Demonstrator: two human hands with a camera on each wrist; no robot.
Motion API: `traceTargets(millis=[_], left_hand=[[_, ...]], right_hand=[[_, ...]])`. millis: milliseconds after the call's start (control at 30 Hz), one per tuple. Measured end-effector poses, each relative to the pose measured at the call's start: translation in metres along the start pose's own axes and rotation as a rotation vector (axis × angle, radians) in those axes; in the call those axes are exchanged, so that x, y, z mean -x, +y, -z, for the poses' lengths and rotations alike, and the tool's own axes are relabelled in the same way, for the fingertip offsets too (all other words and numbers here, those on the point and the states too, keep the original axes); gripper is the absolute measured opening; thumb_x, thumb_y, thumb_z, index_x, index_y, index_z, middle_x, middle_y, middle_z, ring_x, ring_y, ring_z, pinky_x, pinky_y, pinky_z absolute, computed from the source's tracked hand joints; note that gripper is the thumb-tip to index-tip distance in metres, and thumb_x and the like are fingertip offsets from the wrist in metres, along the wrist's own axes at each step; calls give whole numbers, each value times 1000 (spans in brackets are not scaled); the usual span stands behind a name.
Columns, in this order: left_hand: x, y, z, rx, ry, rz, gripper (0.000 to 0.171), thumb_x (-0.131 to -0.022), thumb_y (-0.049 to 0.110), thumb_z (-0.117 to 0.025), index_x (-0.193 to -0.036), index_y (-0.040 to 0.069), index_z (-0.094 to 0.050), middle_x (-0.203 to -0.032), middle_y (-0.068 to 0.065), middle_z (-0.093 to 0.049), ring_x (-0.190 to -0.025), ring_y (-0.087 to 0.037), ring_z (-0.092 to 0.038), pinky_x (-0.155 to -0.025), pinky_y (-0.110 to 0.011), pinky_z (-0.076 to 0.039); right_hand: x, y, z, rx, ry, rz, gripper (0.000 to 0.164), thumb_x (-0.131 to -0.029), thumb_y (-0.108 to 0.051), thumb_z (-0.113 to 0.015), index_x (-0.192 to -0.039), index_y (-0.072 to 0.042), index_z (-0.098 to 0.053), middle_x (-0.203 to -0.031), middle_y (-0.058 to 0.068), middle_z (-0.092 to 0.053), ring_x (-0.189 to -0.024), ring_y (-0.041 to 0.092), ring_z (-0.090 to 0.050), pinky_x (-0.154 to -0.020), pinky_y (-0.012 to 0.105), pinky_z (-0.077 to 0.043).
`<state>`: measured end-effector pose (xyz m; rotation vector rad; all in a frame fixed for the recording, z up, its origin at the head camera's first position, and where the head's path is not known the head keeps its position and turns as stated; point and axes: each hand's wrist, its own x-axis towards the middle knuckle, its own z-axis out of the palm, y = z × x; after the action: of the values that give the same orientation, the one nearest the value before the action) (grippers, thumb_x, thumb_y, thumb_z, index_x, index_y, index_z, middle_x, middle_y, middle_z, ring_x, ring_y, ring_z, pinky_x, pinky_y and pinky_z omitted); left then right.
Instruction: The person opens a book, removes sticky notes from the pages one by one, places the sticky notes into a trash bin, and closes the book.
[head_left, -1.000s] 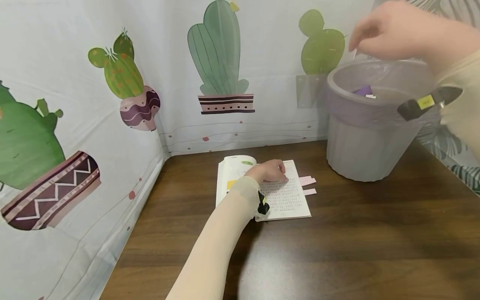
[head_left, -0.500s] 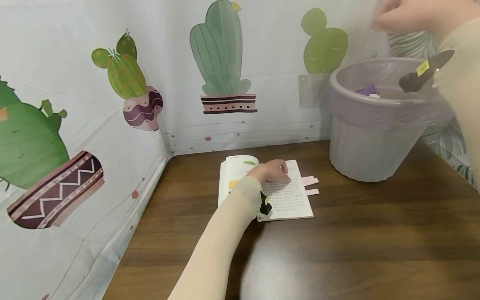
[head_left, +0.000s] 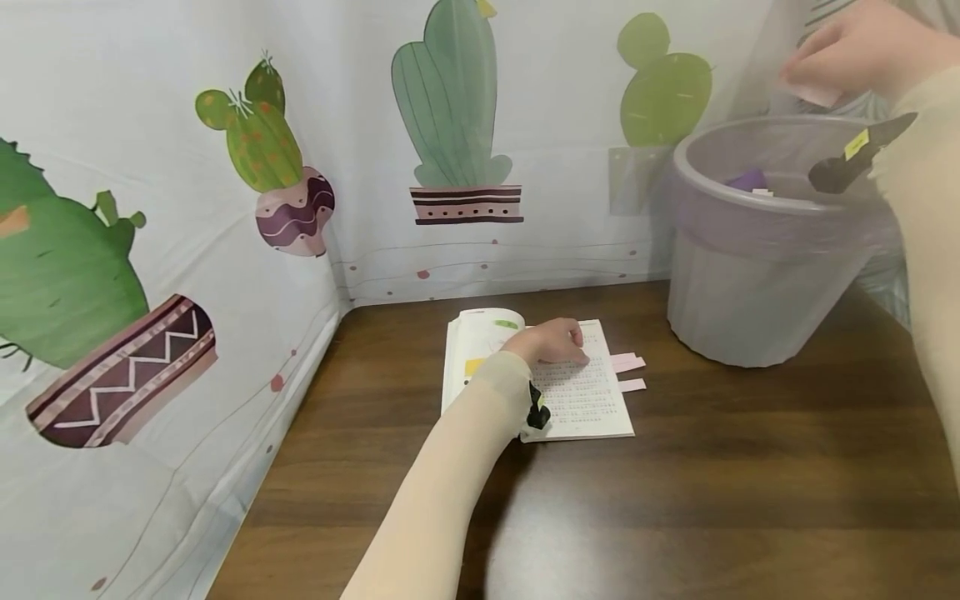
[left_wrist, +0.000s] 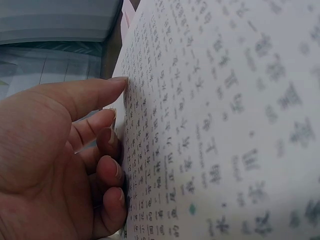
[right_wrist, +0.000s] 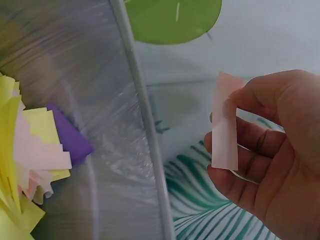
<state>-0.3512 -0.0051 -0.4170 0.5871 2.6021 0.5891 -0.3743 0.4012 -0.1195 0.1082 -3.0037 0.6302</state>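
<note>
My left hand (head_left: 553,342) rests on the right-hand page of an open book (head_left: 592,408). In the left wrist view, its thumb and loosely bent fingers touch the printed page (left_wrist: 210,120). Between the thumb and fingers of my right hand (head_left: 870,50) is a pink sticky note strip (right_wrist: 225,125), held upright in the right wrist view. That hand is raised above a grey trash bin (head_left: 750,292) with a clear plastic liner. Pink sticky tabs (head_left: 628,362) stick out from the book's right edge.
Inside the bin lie several yellow and pink paper slips (right_wrist: 40,142) and a purple piece (right_wrist: 70,135). The bin stands at the back right of the brown wooden table (head_left: 675,517). A cactus-print curtain (head_left: 360,125) hangs behind and to the left.
My right hand has moved to the right above the bin, and the pink strip's face now shows. The head view has shifted slightly. My left hand stays on the book.
</note>
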Motion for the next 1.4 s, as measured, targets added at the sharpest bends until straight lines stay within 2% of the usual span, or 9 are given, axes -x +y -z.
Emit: traceTargets(millis=[67, 133, 200, 300, 600, 700, 867, 1167, 1400], left_hand=[[0, 1, -1, 6, 0, 3, 28, -92, 37, -76, -108, 19, -60, -115, 0, -62, -96, -18, -56, -76, -31, -45], [0, 1, -1, 15, -2, 10, 29, -92, 37, -76, -108, 20, -60, -114, 0, -62, -97, -18, -56, -77, -32, -45], [0, 2, -1, 17, -5, 15, 29, -92, 37, -76, -108, 20, -60, -115, 0, -62, -98, -19, -56, -78, -33, -45], [0, 3, -1, 21, -7, 22, 30, -91, 37, -77, -109, 20, -60, -115, 0, -62, -99, -19, -56, -79, -34, -45], [-5, 2, -2, 38, -17, 33, 28, -92, 36, -77, -109, 20, -61, -115, 0, -62, -96, -19, -56, -77, -33, -45], [-7, 2, -3, 34, -21, 44, 28, -92, 36, -77, -109, 21, -61, -115, 0, -62, -95, -18, -56, -76, -32, -45], [-8, 3, -4, 26, -8, 50, 28, -91, 37, -77, -107, 21, -61, -114, 1, -63, -97, -19, -57, -79, -33, -45], [-7, 4, -3, -2, 9, 36, 28, -91, 38, -77, -107, 22, -61, -114, 1, -63, -99, -19, -57, -82, -34, -45], [-6, 4, -1, 18, 1, 35, 28, -91, 36, -78, -107, 20, -60, -114, 1, -63, -98, -18, -57, -82, -33, -45]], right_hand=[[-2, 5, -1, 34, -9, -12, 37, -101, -43, -58, -114, -14, -77, -78, -15, -69, -75, 1, -50, -89, 59, -43], [-4, 10, -2, 65, -36, -11, 46, -102, -40, -56, -134, -9, -66, -107, -1, -78, -72, -4, -54, -87, 57, -50], [-7, 13, -4, 86, -73, -21, 55, -102, -37, -53, -144, -2, -53, -139, 14, -66, -70, -6, -55, -76, 44, -55], [-7, 16, -7, 145, -130, 6, 56, -105, -34, -48, -147, 3, -48, -154, 33, -40, -78, 4, -64, -66, 37, -56], [-12, 22, -9, 225, -232, 50, 57, -107, -35, -46, -147, 6, -45, -154, 37, -36, -110, 47, -65, -72, 39, -61], [-15, 24, -8, 187, -264, 43, 57, -108, -34, -45, -148, 7, -43, -142, 36, -53, -102, 34, -69, -73, 37, -62], [-19, 23, -1, 142, -312, 21, 65, -108, -40, -45, -149, 10, -40, -111, 17, -75, -85, 11, -70, -74, 37, -63], [-19, 19, 8, 136, -345, -10, 72, -107, -43, -48, -151, 12, -34, -116, 21, -74, -88, 13, -70, -77, 41, -63], [-15, 27, 3, 152, -274, -2, 68, -102, -48, -59, -136, 12, -54, -101, 9, -77, -90, 23, -71, -72, 41, -62]])
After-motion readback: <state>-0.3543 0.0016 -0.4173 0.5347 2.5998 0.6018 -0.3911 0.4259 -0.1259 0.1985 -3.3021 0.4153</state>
